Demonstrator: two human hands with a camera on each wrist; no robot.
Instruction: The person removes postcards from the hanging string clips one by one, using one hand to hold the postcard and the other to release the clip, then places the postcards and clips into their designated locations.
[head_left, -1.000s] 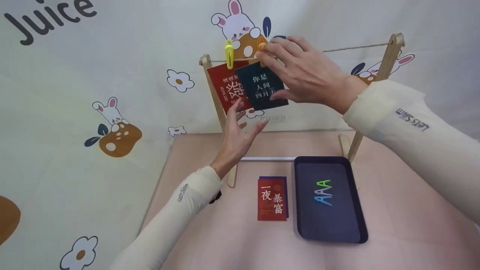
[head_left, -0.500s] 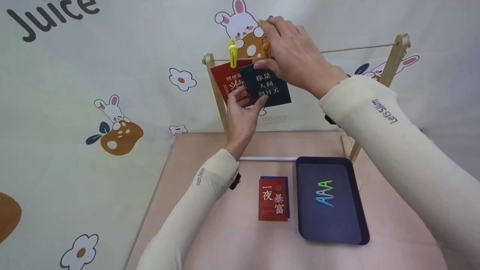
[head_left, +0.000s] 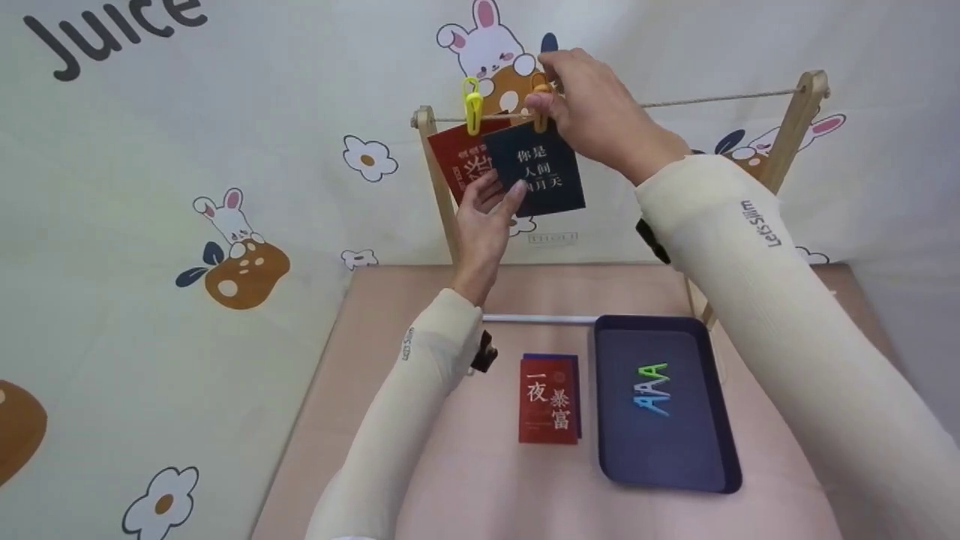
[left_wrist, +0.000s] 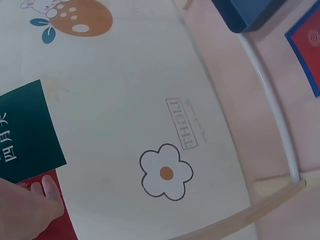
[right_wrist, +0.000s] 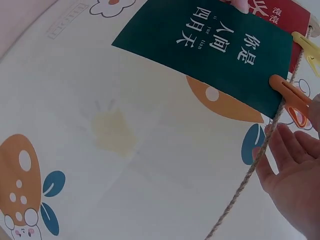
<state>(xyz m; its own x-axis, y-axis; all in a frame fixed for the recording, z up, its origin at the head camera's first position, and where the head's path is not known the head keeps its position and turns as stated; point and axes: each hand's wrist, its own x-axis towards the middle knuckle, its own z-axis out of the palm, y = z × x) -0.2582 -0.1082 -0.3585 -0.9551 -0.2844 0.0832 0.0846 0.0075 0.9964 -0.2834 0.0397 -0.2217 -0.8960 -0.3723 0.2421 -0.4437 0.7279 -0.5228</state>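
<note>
A dark green card (head_left: 534, 169) with white characters hangs from a rope (head_left: 720, 97), held by an orange clothespin (right_wrist: 287, 92). Behind its left side hangs a red card (head_left: 457, 154) under a yellow clothespin (head_left: 472, 112). My left hand (head_left: 484, 232) pinches the green card's lower left edge, thumb in front; its other fingers lie over the red card and partly behind the green one. Up at the orange clothespin is my right hand (head_left: 604, 112), thumb by the clothespin's handle. In the right wrist view, that hand's fingers (right_wrist: 287, 145) are spread beside the rope.
Wooden posts (head_left: 795, 135) carry the rope, with a white bar (head_left: 540, 319) low between them. On the pink table lie a red card (head_left: 547, 405) over a blue one and a dark tray (head_left: 607, 450) with several clothespins (head_left: 651, 390).
My left hand has risen to the green card and taken its edge. My right hand lifted off the orange clothespin, its thumb passed over the card's top, and is back beside the clothespin.
</note>
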